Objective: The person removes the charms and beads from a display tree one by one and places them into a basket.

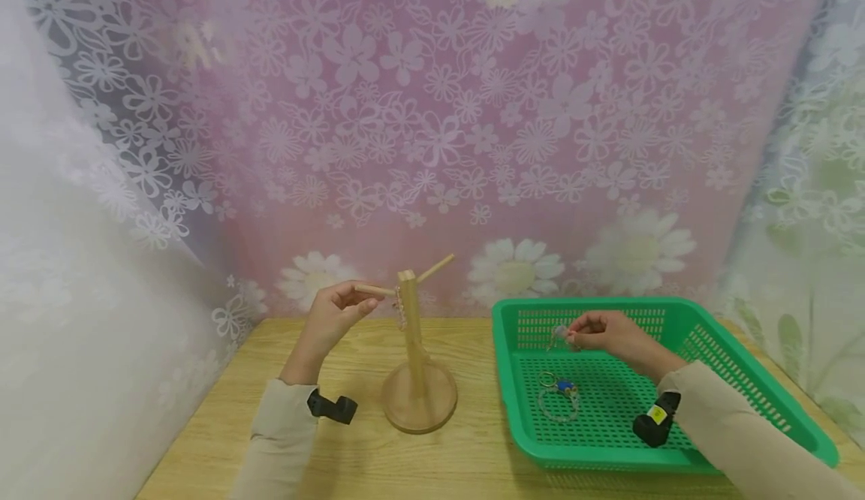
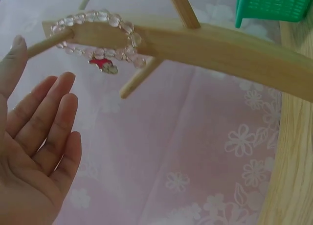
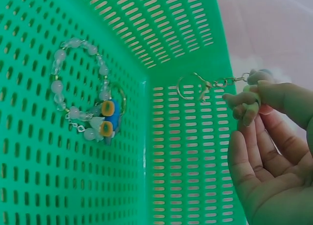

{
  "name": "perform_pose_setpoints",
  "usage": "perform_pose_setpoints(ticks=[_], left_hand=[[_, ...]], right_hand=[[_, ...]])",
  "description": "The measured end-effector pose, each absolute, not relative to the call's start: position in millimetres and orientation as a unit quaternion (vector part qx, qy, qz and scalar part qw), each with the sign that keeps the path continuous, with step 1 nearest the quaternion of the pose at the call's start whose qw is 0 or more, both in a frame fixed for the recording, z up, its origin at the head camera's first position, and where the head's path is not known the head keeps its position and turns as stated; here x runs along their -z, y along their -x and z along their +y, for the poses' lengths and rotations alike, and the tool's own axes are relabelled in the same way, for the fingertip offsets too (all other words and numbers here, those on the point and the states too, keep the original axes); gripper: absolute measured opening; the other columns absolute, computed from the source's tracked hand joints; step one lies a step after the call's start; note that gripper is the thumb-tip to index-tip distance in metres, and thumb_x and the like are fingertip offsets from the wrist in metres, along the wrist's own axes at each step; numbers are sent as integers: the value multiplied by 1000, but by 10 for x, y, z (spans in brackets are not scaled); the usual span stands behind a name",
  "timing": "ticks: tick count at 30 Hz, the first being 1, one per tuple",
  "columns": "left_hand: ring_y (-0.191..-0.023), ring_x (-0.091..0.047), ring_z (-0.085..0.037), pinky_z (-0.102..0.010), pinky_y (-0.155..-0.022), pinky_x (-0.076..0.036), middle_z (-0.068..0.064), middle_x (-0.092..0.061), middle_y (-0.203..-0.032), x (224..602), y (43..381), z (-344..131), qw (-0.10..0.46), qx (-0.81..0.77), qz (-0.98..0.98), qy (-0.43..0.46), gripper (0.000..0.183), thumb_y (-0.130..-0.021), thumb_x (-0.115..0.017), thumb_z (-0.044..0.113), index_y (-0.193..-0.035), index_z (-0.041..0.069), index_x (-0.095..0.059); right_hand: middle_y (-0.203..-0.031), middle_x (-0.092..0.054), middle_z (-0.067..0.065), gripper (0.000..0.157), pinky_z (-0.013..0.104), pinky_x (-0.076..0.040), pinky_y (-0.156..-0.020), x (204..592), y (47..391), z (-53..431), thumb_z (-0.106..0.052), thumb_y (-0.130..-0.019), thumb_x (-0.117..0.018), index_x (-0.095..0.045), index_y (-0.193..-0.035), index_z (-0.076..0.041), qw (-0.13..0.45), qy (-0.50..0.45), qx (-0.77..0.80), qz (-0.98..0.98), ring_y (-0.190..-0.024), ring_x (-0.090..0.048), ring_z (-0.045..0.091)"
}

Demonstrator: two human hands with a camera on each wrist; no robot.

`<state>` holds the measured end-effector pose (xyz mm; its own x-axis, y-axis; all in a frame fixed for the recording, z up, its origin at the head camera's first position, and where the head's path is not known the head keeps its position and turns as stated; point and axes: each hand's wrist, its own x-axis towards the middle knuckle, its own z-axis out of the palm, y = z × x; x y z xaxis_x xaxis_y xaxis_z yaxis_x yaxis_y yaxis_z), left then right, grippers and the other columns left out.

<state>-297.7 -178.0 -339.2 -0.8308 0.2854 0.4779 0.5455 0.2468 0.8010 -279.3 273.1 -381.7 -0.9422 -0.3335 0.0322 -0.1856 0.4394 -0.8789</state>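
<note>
My left hand is at the tip of one peg of a wooden stand. Its fingers are spread loosely below the peg, and the thumb overlaps the peg's end. A bracelet of clear pinkish beads with a small red charm hangs on that peg, close to the post. Over the green basket, my right hand pinches a keychain by its small grey and green figure. The keychain's chain and ring stick out past the fingertips.
In the basket lie a pale beaded bracelet and a second keychain with a blue and orange figure. The stand's round base rests on the wooden table, left of the basket. A floral curtain hangs behind.
</note>
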Motion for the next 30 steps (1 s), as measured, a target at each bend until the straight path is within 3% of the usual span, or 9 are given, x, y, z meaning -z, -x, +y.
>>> perform_pose_setpoints(ticks=[4,8,13,17,20,26,30], left_hand=[[-100,-61,-32,-33,-85,-49,-3,-70,-102,3424,3071,-1826,95,563,-780,258,22,-90,-64,11,-110,1,-67],[-102,-61,-29,-33,-87,-47,-6,-68,-106,3464,3186,-1862,81,567,-786,234,28,-90,-65,19,-113,4,-67],[-104,-60,-22,-41,-93,-42,-13,-63,-117,3515,3328,-1856,64,564,-798,202,28,-91,-64,19,-116,6,-66],[-116,-54,-28,-50,-101,-37,-14,-60,-123,3541,3441,-1811,30,570,-797,198,30,-92,-63,19,-119,6,-65],[-122,-50,-30,-50,-102,-36,-14,-59,-126,3551,3521,-1779,5,558,-804,205,35,-91,-64,24,-122,7,-63],[-116,-54,-34,-47,-99,-41,-20,-57,-127,3568,3629,-1733,-30,534,-809,245,51,-90,-65,32,-127,-1,-57],[-116,-53,-35,-46,-99,-41,-23,-55,-128,3580,3647,-1699,-43,536,-804,253,45,-93,-61,26,-125,-6,-57]], right_hand=[[-98,-66,12,31,49,-47,-85,3860,2806,2712,-23,-91,-65,-60,-107,3,79,147,500,850,-94,-61,33],[-101,-66,9,29,48,-47,-84,3886,2805,2684,-23,-91,-65,-61,-107,1,85,137,493,855,-95,-61,29],[-108,-65,11,32,48,-47,-85,3929,2809,2692,-25,-90,-65,-61,-109,0,90,129,491,857,-102,-59,26],[-108,-65,10,34,49,-46,-86,3954,2822,2728,-26,-90,-66,-61,-111,0,88,127,487,859,-102,-59,27],[-108,-65,10,35,50,-45,-88,3965,2832,2759,-26,-90,-66,-61,-112,0,89,129,484,861,-103,-59,26],[-108,-64,14,37,51,-44,-89,3956,2814,2809,-24,-90,-66,-60,-115,2,87,125,492,857,-101,-59,27],[-113,-62,19,36,51,-45,-89,3945,2801,2829,-24,-90,-65,-60,-115,0,76,118,487,862,-102,-59,30]])
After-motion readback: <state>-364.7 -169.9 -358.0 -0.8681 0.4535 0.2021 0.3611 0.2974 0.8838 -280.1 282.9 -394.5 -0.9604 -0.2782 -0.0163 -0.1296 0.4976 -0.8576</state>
